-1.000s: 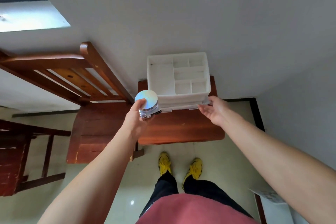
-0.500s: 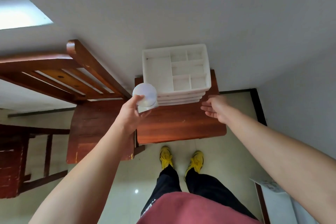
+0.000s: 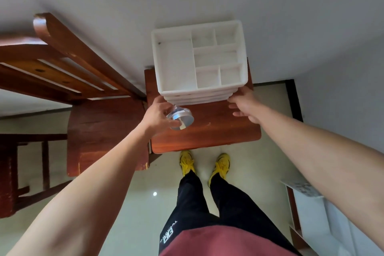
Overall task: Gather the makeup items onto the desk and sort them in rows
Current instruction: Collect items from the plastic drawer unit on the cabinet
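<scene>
- Here, a white organizer (image 3: pixel 199 94) is set on a wooden stool (image 3: pixel 218 134).
- The right hand (image 3: pixel 244 104) is held loosely spread at the organizer's front corner.
- A tilted jar (image 3: pixel 181 117), judged hard, slick and breakable, is gripped round its body, likely the safest hold, by the left hand (image 3: pixel 156 117) above the stool.

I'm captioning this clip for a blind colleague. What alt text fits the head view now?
Seen from above, the left hand grips a clear jar with a silver lid over a small wooden table, while the right hand is at the front corner of a white compartment organizer standing on it.
</scene>
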A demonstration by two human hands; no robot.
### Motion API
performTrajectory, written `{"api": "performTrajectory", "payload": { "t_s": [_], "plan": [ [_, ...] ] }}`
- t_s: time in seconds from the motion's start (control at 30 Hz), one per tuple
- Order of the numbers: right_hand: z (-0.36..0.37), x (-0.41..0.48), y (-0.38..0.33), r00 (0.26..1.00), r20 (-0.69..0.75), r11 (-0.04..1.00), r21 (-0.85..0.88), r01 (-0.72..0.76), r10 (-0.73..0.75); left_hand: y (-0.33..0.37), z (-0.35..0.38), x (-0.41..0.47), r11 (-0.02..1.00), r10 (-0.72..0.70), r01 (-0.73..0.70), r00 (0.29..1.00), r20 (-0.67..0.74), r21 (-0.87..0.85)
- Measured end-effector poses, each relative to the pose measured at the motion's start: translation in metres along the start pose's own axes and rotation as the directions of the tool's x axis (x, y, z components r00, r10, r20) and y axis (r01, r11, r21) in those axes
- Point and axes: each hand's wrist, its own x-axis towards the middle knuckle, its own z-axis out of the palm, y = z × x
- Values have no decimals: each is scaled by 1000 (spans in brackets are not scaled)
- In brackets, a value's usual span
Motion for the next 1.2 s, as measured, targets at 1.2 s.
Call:
{"api": "performTrajectory", "payload": {
  "t_s": [1.2],
  "plan": [
    [17, -56, 41, 820, -52, 604, -703, 375, -570, -9, 47, -101, 853, -249, 241, 967, 44, -464]
  ]
}}
